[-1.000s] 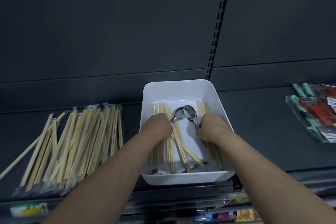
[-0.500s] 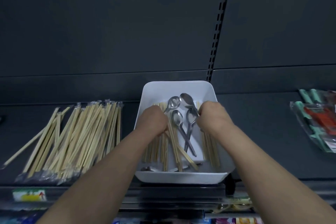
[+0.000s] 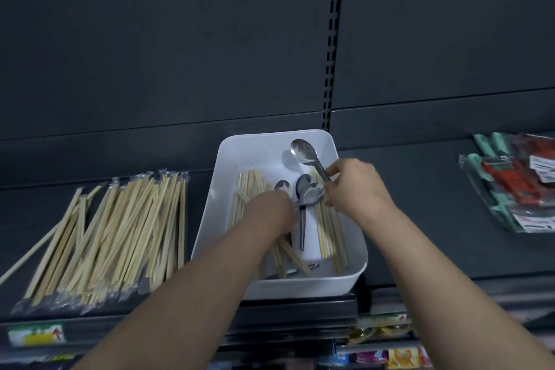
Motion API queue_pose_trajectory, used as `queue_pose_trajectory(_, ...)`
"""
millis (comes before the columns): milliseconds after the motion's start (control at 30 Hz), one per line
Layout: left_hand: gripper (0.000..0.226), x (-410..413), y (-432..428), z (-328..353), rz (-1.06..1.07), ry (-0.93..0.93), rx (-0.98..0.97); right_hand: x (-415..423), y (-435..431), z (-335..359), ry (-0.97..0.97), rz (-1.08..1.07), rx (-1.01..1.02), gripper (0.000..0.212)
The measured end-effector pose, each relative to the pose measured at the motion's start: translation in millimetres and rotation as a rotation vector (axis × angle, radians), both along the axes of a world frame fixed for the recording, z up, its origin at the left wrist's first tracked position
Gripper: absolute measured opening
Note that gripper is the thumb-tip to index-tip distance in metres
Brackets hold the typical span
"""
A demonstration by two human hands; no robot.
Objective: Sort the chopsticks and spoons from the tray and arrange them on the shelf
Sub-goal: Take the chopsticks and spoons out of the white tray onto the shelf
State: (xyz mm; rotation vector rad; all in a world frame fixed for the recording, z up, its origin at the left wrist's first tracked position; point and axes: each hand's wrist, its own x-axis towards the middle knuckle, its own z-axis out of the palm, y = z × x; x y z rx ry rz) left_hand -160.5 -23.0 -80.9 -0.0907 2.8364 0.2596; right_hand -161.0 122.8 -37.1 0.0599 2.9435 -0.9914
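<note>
Forearms reach up from the bottom edge into a white tray that sits near the front of a dark shelf. The left hand lies back-up over the tray's left half, its fingers dipped down among the loose chopsticks and hidden under the knuckles, so I cannot tell whether they grip anything. Between the two hands the other spoons rest on the tray floor, bowls toward the far wall, one lying crosswise with its handle running up to the left hand. The right hand hovers over the tray's right half, wrist bent, thumb and forefinger pinching the handle of the far spoon, which is tilted with its bowl toward the tray's far right corner. More chopsticks lie along the tray's right wall below that hand. On the shelf, well left of the tray, a fanned pile of wrapped chopsticks lies lengthwise, tips toward the back. At the right end of the shelf are clear packets with red and teal contents, apart from the tray. Behind it all rises a plain dark back panel, split by a slotted upright. A label strip runs along the shelf front, and bright packets show on the level below.
</note>
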Motion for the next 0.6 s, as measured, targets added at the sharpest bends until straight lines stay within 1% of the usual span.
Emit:
queue_pose_trajectory(67,0.034,-1,5,-4,-0.043,0.037,-0.041,3,3,-1,0.010,-0.004,-0.015,0.018)
queue_pose_trajectory(100,0.032,-3,8,-4,-0.046,0.049,-0.041,4,5,-1,0.017,-0.002,-0.019,0.018)
queue_pose_trajectory(233,0.017,-10,10,-4,0.008,0.006,0.035,7,7,0,0.024,0.014,-0.030,0.018)
queue_pose_trajectory(367,0.016,-10,-1,-4,0.086,-0.026,0.097,7,4,0,0.020,0.029,-0.046,0.017)
queue_pose_trajectory(500,0.020,-6,-26,17,0.196,0.062,0.210,1,-15,6,0.035,0.071,-0.083,0.022)
queue_pose_trajectory(600,0.033,5,-60,43,0.285,0.181,0.373,0,-46,14,0.063,0.096,-0.165,0.023)
